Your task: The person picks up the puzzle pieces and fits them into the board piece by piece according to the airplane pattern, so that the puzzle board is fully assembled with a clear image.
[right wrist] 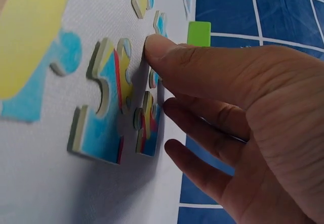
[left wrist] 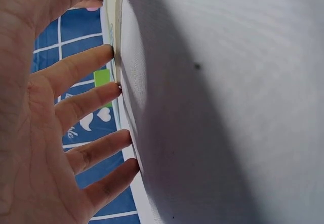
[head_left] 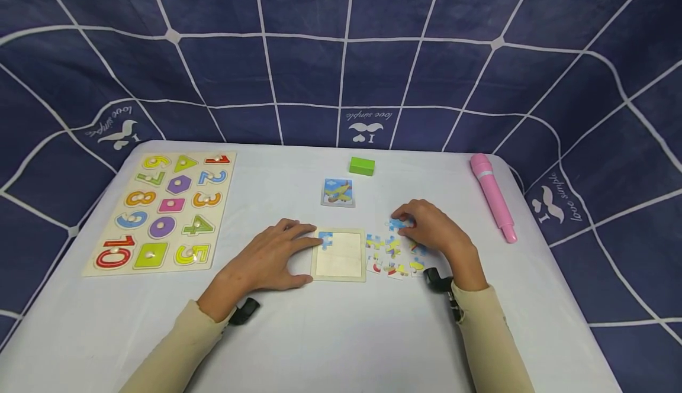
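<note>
A square wooden puzzle tray (head_left: pixel 363 255) lies on the white table with one blue jigsaw piece (head_left: pixel 327 239) in its upper left corner. My left hand (head_left: pixel 269 258) rests at the tray's left side, fingers spread; the thumb touches near the lower corner and a fingertip reaches the blue piece. Right of the tray, my right hand (head_left: pixel 434 230) pinches another blue jigsaw piece (head_left: pixel 395 225) between thumb and index finger, at table height. Several loose pieces (head_left: pixel 393 246) lie between that hand and the tray. In the right wrist view, the thumb partly hides the pinched piece.
A small airplane picture card (head_left: pixel 338 193) lies behind the tray, with a green block (head_left: pixel 362 166) farther back. On the left is a number-and-shape board (head_left: pixel 170 221). A pink microphone-like toy (head_left: pixel 494 197) lies at the right. A dark blue gridded cloth (head_left: pixel 298 73) hangs behind.
</note>
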### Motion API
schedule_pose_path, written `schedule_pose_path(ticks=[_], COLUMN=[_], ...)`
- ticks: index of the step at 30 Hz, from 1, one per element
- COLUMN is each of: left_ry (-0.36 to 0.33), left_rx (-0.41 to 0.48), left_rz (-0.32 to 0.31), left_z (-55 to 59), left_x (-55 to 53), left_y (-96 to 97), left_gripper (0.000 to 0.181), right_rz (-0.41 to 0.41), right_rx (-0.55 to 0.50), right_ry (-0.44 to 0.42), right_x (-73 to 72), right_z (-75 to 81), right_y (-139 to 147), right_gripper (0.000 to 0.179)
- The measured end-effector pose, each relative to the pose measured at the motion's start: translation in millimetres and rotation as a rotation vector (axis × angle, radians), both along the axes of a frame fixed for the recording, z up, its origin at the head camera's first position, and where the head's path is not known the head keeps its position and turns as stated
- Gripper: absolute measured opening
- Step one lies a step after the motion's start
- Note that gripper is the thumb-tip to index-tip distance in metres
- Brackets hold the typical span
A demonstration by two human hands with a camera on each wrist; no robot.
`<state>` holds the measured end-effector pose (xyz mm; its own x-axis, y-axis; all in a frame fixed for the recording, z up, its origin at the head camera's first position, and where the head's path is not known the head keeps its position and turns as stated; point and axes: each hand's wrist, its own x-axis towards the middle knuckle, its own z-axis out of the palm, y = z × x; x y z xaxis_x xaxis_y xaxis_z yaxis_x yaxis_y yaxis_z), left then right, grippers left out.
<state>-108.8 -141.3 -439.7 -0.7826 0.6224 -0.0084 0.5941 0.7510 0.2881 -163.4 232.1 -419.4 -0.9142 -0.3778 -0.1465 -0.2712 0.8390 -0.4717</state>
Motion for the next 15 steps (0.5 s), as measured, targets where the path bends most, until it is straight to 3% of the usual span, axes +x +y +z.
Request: schedule_pose_path(ticks=[15], left_ry=[-0.002], left_rx=[-0.002], left_rz=[0.007], left_z=[-0.1], left_x=[1.2], left_y=[0.4], left_gripper=[0.074], right_rz=[0.069], right_rx=[0.031], right_ry=[0.09], right_x=[3.0], right_z=[2.2], right_y=[-19.0], right_gripper=[0.036])
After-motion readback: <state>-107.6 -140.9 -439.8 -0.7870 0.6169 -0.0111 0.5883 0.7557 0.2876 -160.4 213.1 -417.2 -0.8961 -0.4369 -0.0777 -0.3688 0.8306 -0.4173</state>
